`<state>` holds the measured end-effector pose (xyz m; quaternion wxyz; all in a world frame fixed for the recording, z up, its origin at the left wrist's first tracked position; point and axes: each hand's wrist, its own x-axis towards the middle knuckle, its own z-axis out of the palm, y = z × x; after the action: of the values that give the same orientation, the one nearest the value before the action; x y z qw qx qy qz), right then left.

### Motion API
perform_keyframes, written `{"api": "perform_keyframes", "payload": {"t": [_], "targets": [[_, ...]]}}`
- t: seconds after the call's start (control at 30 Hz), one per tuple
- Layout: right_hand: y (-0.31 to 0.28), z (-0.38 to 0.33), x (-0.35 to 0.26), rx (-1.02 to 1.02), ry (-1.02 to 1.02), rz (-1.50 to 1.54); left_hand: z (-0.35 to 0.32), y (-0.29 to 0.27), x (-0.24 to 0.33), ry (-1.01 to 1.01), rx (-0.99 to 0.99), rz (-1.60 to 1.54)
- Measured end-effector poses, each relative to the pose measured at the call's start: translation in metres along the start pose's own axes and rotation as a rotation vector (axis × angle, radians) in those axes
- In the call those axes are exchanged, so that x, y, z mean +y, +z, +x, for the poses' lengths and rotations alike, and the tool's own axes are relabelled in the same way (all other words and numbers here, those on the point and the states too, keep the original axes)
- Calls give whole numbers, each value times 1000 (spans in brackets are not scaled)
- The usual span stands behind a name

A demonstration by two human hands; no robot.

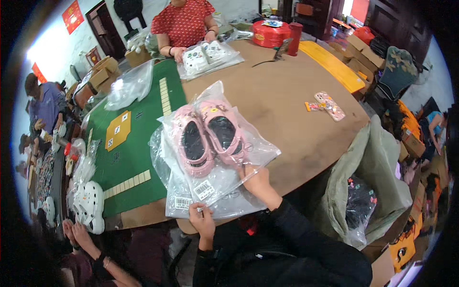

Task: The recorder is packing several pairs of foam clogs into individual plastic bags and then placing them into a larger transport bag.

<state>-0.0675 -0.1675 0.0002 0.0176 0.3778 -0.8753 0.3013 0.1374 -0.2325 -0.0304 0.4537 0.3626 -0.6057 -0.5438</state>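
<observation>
A pair of pink clogs (210, 136) with charms lies inside a clear plastic bag (260, 152) on the table in front of me. Beneath it are more clear bags (178, 193), and barcode labels show near the closest edge. My left hand (202, 221) is closed, pinching the near edge of the plastic by the labels. At the right side, just below the heels, my right hand (260, 184) grips the bag, its fingertips partly hidden by the plastic. Both hands touch the plastic, not the clogs directly.
Across the brown table (282, 115), another person handles bagged white clogs (203, 58). Another worker's hands are beside a white clog (91, 205) at left. A green mat (143, 158), a phone case (329, 106) and a red round container (271, 34) are there; a large sack (361, 186) stands at right.
</observation>
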Motion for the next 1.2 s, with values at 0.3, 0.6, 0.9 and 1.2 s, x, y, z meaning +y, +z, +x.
{"api": "perform_keyframes", "payload": {"t": [0.3, 0.6, 0.9, 1.2], "targets": [[-16, -2, -3, -21, -47, -20, -2, -1, -23, 39, -38, 40], [-18, -5, 3, -167, 40, 163, 0, -1, -12, 57, -45, 73], [-11, -14, 28, -301, -78, 414, -2, -2, -20, 80, -36, 152], [9, -30, 32, -43, 10, 626, 0, 1, -18, 186, -31, 273]]}}
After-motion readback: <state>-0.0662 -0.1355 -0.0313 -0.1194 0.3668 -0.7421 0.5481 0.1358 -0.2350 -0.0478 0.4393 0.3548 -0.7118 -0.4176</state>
